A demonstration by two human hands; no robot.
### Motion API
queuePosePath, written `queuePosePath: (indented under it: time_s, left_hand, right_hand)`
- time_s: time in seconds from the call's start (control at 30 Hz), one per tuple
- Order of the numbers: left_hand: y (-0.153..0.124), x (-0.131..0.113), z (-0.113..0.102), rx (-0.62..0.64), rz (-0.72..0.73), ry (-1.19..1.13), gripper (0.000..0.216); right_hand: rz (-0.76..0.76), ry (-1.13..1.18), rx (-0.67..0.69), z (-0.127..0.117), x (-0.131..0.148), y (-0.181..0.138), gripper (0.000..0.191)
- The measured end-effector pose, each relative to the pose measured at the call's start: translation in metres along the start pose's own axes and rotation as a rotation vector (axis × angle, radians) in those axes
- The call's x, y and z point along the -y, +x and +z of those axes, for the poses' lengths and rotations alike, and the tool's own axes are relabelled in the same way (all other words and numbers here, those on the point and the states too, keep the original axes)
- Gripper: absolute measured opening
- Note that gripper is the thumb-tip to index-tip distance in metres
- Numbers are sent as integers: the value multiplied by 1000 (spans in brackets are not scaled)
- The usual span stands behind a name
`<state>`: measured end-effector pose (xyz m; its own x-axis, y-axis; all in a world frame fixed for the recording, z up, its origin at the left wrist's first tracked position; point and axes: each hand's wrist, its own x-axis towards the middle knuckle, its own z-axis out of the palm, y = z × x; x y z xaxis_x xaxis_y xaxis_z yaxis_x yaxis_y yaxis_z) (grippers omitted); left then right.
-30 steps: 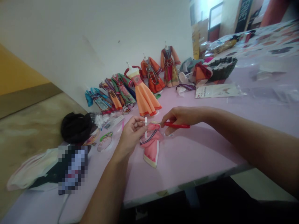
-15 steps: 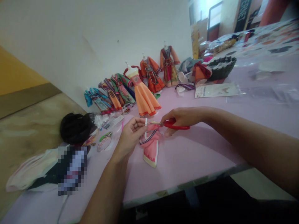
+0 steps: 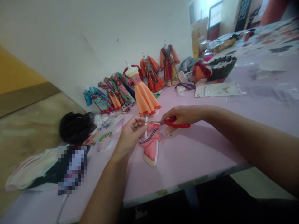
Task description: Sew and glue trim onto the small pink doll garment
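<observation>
My left hand (image 3: 131, 133) pinches a narrow white strip (image 3: 146, 127) upright between thumb and fingers. Red-handled scissors (image 3: 176, 123) are gripped in my right hand (image 3: 177, 116), their blades pointing left and reaching the strip. The blades look nearly closed; whether they cut into the strip I cannot tell. Below both hands a small pink doll garment (image 3: 151, 146) with a dark dotted band and cream hem lies on the pink table (image 3: 187, 152). My left fingers cover part of its left side.
An orange doll dress (image 3: 145, 96) stands on a form just behind my hands. Several robed doll forms line the wall, including a red robe (image 3: 170, 63). Left lie a black bundle (image 3: 76, 127) and folded cloth (image 3: 37, 171). A dark basket (image 3: 221, 67) and packaged card (image 3: 216, 90) are at right.
The scissor blades have come closer together at the white strip. My right hand has shifted only slightly, and the left hand and pink garment stay in place.
</observation>
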<state>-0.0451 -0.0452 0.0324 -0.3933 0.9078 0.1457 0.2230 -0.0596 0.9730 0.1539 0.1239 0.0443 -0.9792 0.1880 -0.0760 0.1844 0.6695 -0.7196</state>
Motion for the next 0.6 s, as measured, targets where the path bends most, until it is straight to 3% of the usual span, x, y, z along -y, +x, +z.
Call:
queuePosePath:
  time_s: [0.6]
  left_hand:
    - [0,0,0,-5,-5,5,29]
  right_hand:
    - [-45,0,6,3,-5,5,58]
